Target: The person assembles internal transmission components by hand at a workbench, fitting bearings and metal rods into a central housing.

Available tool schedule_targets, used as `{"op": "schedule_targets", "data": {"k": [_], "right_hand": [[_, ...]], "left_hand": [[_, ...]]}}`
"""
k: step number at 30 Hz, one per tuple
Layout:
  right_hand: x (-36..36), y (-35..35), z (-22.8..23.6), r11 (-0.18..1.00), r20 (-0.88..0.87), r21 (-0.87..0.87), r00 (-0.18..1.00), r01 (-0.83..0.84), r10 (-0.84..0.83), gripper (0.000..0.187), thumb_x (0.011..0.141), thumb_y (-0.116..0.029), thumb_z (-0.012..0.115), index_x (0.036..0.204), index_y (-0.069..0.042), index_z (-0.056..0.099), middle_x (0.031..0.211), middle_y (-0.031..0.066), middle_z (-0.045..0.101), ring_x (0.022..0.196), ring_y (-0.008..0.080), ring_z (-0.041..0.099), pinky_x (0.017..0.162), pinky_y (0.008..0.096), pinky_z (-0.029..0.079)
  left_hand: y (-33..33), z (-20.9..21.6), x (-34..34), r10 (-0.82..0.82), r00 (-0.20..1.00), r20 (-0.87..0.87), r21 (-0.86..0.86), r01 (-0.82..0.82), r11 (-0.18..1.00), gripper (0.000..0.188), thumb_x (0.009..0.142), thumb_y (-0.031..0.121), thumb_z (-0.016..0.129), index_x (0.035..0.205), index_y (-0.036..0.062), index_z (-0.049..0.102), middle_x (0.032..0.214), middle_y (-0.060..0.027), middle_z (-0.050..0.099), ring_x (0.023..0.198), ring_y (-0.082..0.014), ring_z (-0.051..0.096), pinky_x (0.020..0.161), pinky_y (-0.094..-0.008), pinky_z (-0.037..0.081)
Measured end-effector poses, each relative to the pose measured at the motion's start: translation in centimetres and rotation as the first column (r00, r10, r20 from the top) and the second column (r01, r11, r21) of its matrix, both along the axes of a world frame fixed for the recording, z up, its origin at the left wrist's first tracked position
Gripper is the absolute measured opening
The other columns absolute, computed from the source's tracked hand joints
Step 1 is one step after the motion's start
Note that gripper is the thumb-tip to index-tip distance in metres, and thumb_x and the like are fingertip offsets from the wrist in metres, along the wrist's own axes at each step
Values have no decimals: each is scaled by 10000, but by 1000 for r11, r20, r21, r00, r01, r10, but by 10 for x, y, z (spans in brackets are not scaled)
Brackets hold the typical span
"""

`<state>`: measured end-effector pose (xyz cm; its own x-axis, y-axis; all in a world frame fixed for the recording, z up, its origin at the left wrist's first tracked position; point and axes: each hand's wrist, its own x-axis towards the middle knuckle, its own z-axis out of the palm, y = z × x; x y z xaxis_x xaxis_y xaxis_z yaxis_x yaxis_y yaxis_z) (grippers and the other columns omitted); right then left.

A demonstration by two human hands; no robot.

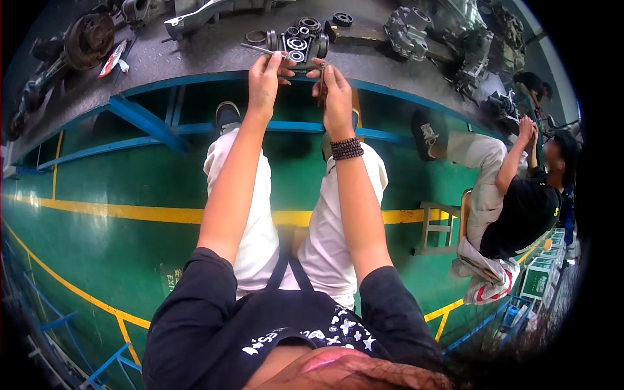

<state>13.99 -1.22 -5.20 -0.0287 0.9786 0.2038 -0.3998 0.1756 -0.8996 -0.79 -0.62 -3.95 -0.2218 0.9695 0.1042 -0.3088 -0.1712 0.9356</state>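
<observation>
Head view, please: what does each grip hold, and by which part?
Left grip: apparently a thin metal rod, near its right end. Right grip: a slim dark tool; which part cannot be told.

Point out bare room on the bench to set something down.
The bench is bare between the packet and the gears, and between the wood block and the front edge. Crowded: around the gears and, rightward, among the housings.

Silvery rings [297,43], blue frame [146,122], yellow-striped green floor [117,253], white-patterned black shirt [279,315], brown bracelet [347,149]
</observation>
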Motion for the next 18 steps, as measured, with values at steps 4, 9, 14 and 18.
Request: {"op": "schedule_targets", "data": {"k": [4, 9, 14, 18], "right_hand": [[0, 3, -1, 999, 15, 38, 1000, -9, 8, 341, 1045, -272, 458, 1194, -15, 623, 787, -23, 594, 590, 29, 411, 505, 171, 324], [3, -1, 4, 977, -83, -121, 983, -173, 164, 385, 1045, -272, 402, 1256, 6, 566, 734, -28, 497, 577, 40, 355, 496, 196, 279], [3, 0, 3, 968, -96, -146, 977, -203, 190, 363, 1019, -285, 405, 1194, -7, 559, 724, -8, 503, 551, 51, 350, 485, 200, 268], [4, 3, -2, 965, -138, -147, 970, -219, 199, 311, 988, -281, 416, 1108, -28, 550, 704, 9, 500, 533, 66, 350, 476, 210, 270]], "left_hand": [[5, -4, 0, -35, 999, -7, 8, 36, 999, 272, 994, 284, 507, 1056, 55, 638, 932, -84, 701, 775, -149, 641, 673, -274, 489], [7, -7, -1, -36, 999, 4, -2, 36, 999, 268, 987, 285, 509, 1043, 52, 628, 908, -81, 697, 761, -141, 637, 670, -269, 486], [4, -7, -1, -33, 999, -2, -12, 32, 999, 272, 983, 286, 510, 1039, 47, 626, 906, -77, 695, 751, -135, 633, 667, -262, 481], [6, -5, 0, -36, 999, 0, -16, 36, 999, 270, 980, 284, 512, 1038, 47, 627, 904, -72, 695, 746, -128, 629, 669, -258, 475]]}}
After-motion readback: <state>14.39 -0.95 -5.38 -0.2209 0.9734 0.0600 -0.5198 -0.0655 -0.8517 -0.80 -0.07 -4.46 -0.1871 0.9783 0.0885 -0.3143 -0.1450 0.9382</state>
